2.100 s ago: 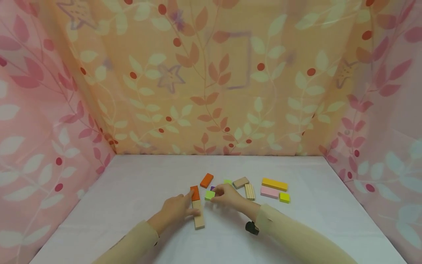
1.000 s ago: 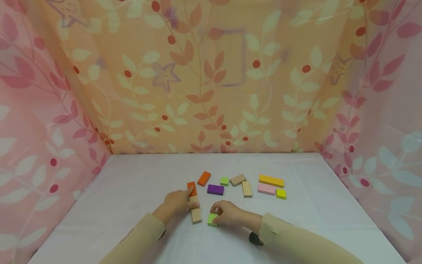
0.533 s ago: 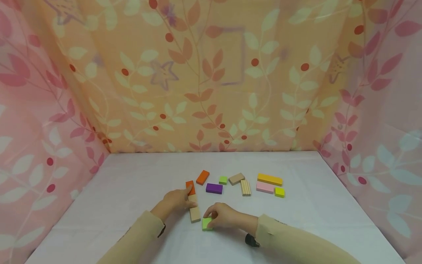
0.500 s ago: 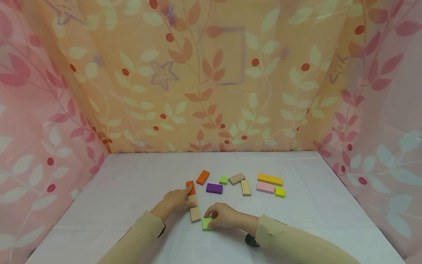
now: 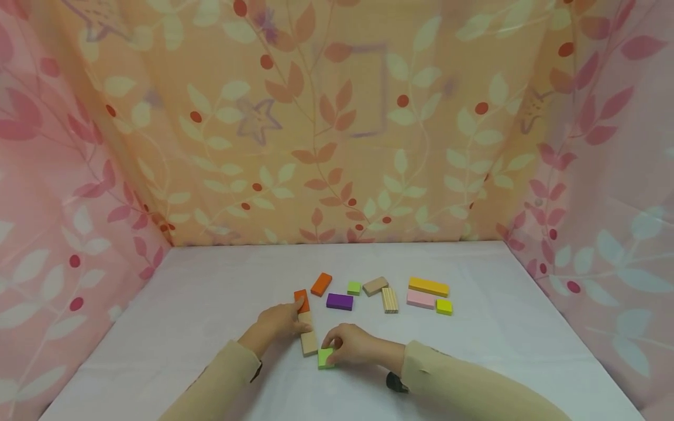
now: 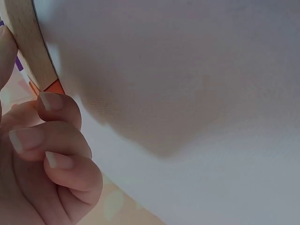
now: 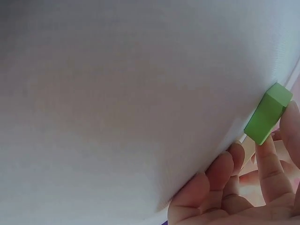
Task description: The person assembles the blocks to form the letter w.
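A long plain wooden block (image 5: 308, 342) lies on the white table (image 5: 210, 304), with an orange block (image 5: 301, 299) at its far end. My left hand (image 5: 299, 319) holds the wooden block, forefinger reaching to the orange one. The left wrist view shows the wooden block (image 6: 29, 44) by my left hand (image 6: 33, 122), whose other fingers are curled. My right hand (image 5: 334, 346) pinches a green square block (image 5: 325, 358) just right of the wooden block's near end. In the right wrist view the green block (image 7: 268, 114) sits between the fingertips of my right hand (image 7: 269, 150).
Farther back lie a second orange block (image 5: 321, 284), a purple block (image 5: 339, 301), a small green square (image 5: 354, 287), a tan block (image 5: 375, 286), a striped wooden block (image 5: 389, 300), a yellow bar (image 5: 429, 286), a pink block (image 5: 420, 299) and a yellow square (image 5: 444, 306). Leaf-patterned cloth walls enclose three sides.
My right hand brought the green square from beside the purple block toward me and leftward, up to the wooden block's near end. My left hand stayed on the wooden block.
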`<state>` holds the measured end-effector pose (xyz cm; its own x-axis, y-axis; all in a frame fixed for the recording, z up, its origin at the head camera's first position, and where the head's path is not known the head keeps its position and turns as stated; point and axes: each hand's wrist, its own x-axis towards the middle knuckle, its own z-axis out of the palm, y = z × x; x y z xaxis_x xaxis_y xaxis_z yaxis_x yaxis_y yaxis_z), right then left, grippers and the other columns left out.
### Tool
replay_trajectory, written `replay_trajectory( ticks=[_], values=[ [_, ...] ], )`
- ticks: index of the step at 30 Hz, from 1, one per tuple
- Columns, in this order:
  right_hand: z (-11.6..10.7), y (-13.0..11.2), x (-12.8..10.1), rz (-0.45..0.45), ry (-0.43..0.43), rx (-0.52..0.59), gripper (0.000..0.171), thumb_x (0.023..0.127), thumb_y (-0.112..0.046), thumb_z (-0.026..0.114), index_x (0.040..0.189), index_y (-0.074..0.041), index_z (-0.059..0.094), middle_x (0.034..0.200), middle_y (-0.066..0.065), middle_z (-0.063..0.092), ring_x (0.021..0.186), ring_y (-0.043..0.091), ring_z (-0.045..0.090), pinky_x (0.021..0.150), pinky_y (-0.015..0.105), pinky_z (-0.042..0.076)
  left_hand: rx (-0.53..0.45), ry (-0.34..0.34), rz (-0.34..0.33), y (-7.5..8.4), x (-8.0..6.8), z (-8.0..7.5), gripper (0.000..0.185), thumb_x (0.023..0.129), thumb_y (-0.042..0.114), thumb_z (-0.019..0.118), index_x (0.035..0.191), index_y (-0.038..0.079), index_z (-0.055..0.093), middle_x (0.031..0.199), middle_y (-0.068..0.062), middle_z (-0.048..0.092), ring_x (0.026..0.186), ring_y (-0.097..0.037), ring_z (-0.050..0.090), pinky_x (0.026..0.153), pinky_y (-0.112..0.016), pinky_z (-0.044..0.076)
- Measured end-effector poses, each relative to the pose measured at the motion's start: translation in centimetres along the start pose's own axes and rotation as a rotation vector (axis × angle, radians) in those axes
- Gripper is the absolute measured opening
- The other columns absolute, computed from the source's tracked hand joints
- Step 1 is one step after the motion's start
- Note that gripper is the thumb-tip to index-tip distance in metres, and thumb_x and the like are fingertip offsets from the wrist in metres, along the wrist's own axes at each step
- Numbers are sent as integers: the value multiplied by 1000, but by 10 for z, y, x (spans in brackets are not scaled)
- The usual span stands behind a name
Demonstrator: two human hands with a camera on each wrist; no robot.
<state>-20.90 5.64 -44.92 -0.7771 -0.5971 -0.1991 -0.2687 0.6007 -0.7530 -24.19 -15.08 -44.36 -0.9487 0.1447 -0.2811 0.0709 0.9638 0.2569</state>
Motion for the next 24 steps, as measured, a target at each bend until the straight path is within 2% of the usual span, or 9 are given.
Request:
replay_trajectory(
  ticks=[4, 10, 16, 24],
  values=[
    [0, 0, 1, 11, -6, 8, 21, 80, -9, 80, 99, -10, 74, 78, -2, 54, 74, 11, 47, 65, 25, 39, 4, 3, 5, 0, -2, -1, 80, 83, 47, 72, 146, 6, 44, 118, -16, 65, 102, -30, 61, 86, -51, 48],
    [-9, 6, 1, 22, 19, 53, 22, 82, -10, 78, 103, -8, 72, 83, 0, 56, 77, 16, 49, 67, 28, 42, -11, -4, 9, 0, -2, 2, 81, 83, 49, 71, 147, 7, 43, 132, -19, 58, 118, -39, 55, 90, -57, 45],
    [-26, 19, 6, 52, 136, 101, 27, 85, -11, 75, 110, -4, 68, 85, 3, 55, 79, 18, 49, 67, 29, 43, -26, -4, 0, -1, -2, 4, 81, 83, 49, 71, 147, 8, 42, 134, -19, 56, 119, -40, 54, 92, -57, 44],
    [-43, 31, 14, 123, 305, 186, 39, 86, -10, 75, 122, -1, 62, 81, 6, 57, 71, 17, 55, 61, 26, 44, -33, 11, 19, -3, -1, 3, 81, 84, 48, 71, 147, 7, 42, 134, -20, 56, 120, -42, 53, 93, -58, 43]
  ],
)
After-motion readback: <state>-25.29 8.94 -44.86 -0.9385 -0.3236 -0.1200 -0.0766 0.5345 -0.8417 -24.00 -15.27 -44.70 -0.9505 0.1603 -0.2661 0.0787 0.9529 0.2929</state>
